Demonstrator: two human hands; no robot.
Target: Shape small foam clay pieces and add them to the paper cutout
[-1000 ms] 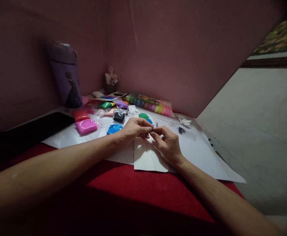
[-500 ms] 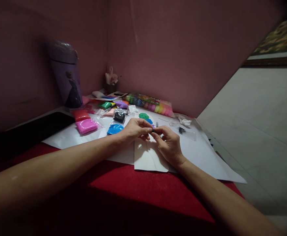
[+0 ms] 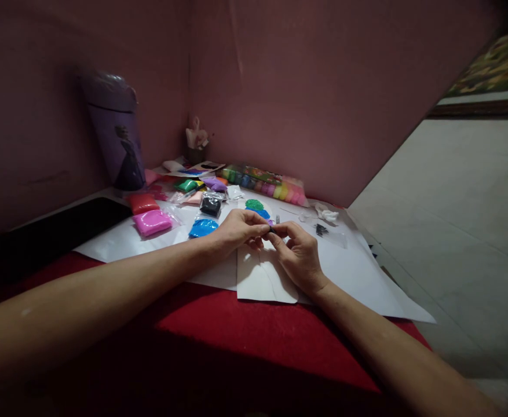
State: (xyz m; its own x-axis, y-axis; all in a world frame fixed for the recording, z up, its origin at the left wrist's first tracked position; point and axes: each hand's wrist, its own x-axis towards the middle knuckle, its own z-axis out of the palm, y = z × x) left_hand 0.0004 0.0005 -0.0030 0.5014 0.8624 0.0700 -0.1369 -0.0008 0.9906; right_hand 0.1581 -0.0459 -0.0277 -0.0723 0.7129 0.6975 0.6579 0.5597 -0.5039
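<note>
Between the fingertips of both hands is a small black piece [image 3: 271, 230], which looks like modelling clay. My left hand [image 3: 244, 229] pinches it from the left, thumb against forefinger. From the right, my right hand [image 3: 299, 250] grips it the same way, its other fingers curled. Under the hands lies a white card [image 3: 254, 281]. Green clay [image 3: 254, 204] and blue clay [image 3: 257, 214] show at the card's far end, with a bit of purple partly hidden behind the fingers. A fork [image 3: 277, 219] stands out just beyond my right fingertips.
Left of the hands lie clay packets: blue [image 3: 203, 227], black [image 3: 211, 205], pink [image 3: 153, 222] and red [image 3: 143, 202]. A long multicoloured clay pack [image 3: 265, 185] rests by the wall. Black scraps [image 3: 322, 230] sit at right. A purple bin [image 3: 117, 136] stands back left.
Both hands stay almost in place, still pinching the black piece. My left hand's lower fingers have curled in slightly.
</note>
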